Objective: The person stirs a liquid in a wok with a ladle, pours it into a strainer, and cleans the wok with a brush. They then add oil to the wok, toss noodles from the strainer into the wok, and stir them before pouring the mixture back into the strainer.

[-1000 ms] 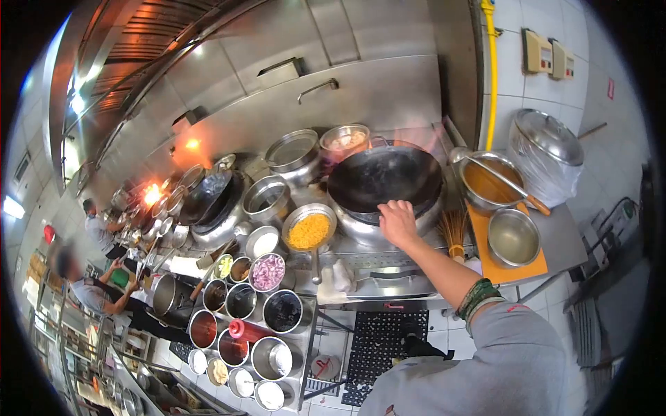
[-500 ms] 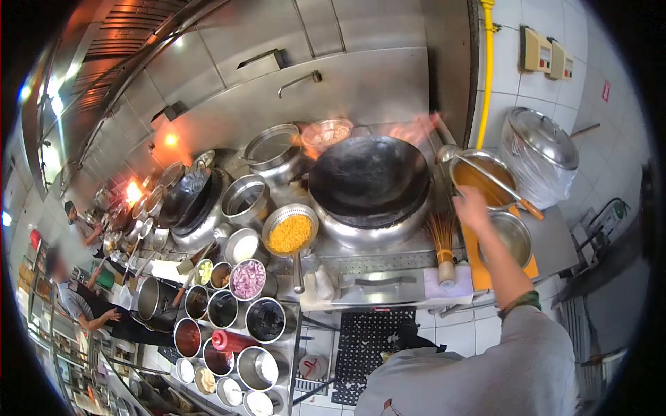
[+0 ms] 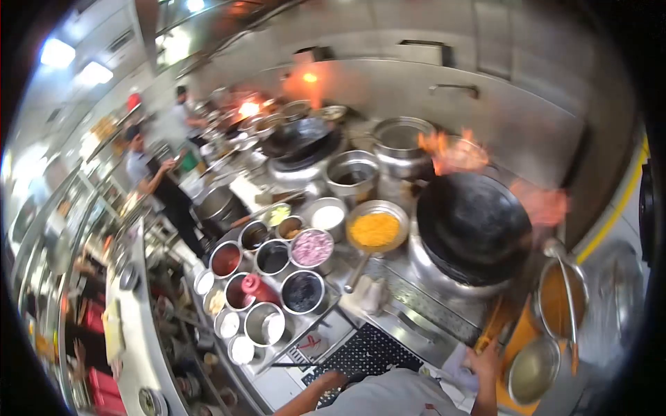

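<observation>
At the front of the stove, my right hand (image 3: 483, 362) is closed around the handle end of a bamboo wok brush (image 3: 494, 320), whose bristles point away toward the wok. My left hand (image 3: 330, 379) hangs low in front of my body, above the black floor mat (image 3: 361, 353); motion blurs its fingers. A large dark wok (image 3: 474, 220) sits on the burner, with flames at both sides. Left of it rests a perforated ladle (image 3: 375, 227) of yellow shreds. Right of the brush stand a pot of orange-brown liquid (image 3: 555, 305) with a ladle (image 3: 570, 298) across it and a metal bowl (image 3: 534, 372).
Metal pots of sauces, chopped onion (image 3: 311, 247) and white powder (image 3: 327, 216) crowd the left counter, with a red squeeze bottle (image 3: 258, 286) among them. Flames (image 3: 454, 149) rise behind the wok. Two people stand farther left, one by a tall pot (image 3: 218, 206).
My right hand has come down from the orange-brown pot to the bamboo brush. My left hand has come into view. The view has turned left.
</observation>
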`<state>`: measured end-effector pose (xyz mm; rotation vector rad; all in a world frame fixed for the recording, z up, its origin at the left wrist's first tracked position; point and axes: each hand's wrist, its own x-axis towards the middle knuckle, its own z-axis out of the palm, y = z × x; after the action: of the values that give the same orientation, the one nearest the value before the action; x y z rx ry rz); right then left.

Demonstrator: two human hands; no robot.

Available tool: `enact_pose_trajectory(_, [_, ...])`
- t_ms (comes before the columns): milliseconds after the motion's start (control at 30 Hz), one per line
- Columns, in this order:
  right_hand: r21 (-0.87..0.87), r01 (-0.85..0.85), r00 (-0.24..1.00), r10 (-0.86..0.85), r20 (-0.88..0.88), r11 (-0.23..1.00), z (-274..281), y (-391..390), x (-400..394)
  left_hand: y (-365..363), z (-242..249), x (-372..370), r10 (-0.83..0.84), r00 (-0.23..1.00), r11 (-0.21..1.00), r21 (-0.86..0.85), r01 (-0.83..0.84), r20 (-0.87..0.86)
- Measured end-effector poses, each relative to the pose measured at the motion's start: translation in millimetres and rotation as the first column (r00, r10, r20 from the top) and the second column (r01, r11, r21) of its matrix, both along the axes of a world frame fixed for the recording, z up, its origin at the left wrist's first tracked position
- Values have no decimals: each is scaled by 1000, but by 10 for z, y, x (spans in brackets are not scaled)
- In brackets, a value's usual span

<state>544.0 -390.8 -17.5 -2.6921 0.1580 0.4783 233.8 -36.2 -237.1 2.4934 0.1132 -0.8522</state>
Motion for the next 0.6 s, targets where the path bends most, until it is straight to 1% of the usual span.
enact_pose_trajectory(33, [4, -40, 999, 40, 1, 999, -50, -32, 68, -49, 612, 414, 11, 987, 999, -50, -3, 161])
enact_pose_trajectory(67, [103, -53, 998, 54, -11, 993, -95, -128, 133, -145, 1093, 761, 182, 972, 975, -154, -160, 146])
enact_pose_trajectory(100, [195, -53, 998, 58, -20, 979, -110, -254, 156, -230, 1458, 1030, 337, 934, 918, -261, -298, 117])
enact_pose_trajectory(133, [183, -60, 998, 61, -5, 981, -114, -415, 125, -274, 1740, 1233, 342, 931, 914, -277, -297, 128])
enact_pose_trajectory(167, [587, 170, 985, -139, -98, 792, -101, -606, 68, -326, 1968, 1415, 400, 902, 878, -349, -326, 164])
enact_pose_trajectory(200, [840, 366, 923, -270, -273, 401, -7, -781, -9, -406, 2102, 1507, 453, 872, 839, -419, -347, 184])
enact_pose_trajectory(233, [837, 363, 923, -282, -263, 410, 312, -881, -99, -474, 2173, 1557, 448, 875, 836, -433, -337, 184])
enact_pose_trajectory(267, [948, 265, 959, -148, -241, 176, 748, -896, -193, -488, 2234, 1620, 409, 886, 855, -431, -288, 219])
enact_pose_trajectory(300, [981, 176, 984, -26, -178, -84, 1040, -854, -197, -482, 2266, 1683, 365, 896, 873, -426, -236, 252])
enact_pose_trajectory(333, [964, 160, 965, -171, -199, -215, 1161, -797, -96, -465, 2280, 1744, 345, 903, 877, -431, -212, 257])
enact_pose_trajectory(367, [933, 122, 922, -309, -233, -339, 1286, -720, 10, -449, 2288, 1783, 280, 912, 899, -414, -140, 300])
enact_pose_trajectory(400, [935, 105, 934, -290, -210, -339, 1485, -570, 139, -446, 2292, 1821, 221, 913, 914, -399, -70, 344])
enact_pose_trajectory(433, [937, 89, 945, -268, -186, -337, 1682, -401, 285, -434, 2318, 1845, 236, 899, 922, -377, -87, 370])
enact_pose_trajectory(467, [938, 49, 942, -298, -158, -342, 1712, -210, 486, -418, 2385, 1856, 228, 900, 918, -389, -72, 372])
enact_pose_trajectory(500, [942, 0, 964, -251, -90, -337, 1687, -132, 720, -389, 2484, 1859, 299, 864, 902, -415, -117, 406])
enact_pose_trajectory(533, [949, 12, 975, -205, -80, -315, 1735, -29, 944, -352, 2582, 1847, 361, 826, 884, -440, -156, 433])
enact_pose_trajectory(567, [975, 80, 965, -230, -128, -207, 1801, 88, 1190, -301, 2673, 1812, 384, 794, 877, -455, -154, 472])
enact_pose_trajectory(600, [1000, -18, 982, -190, 13, -23, 1784, 186, 1459, -267, 2757, 1738, 350, 812, 882, -455, -119, 467])
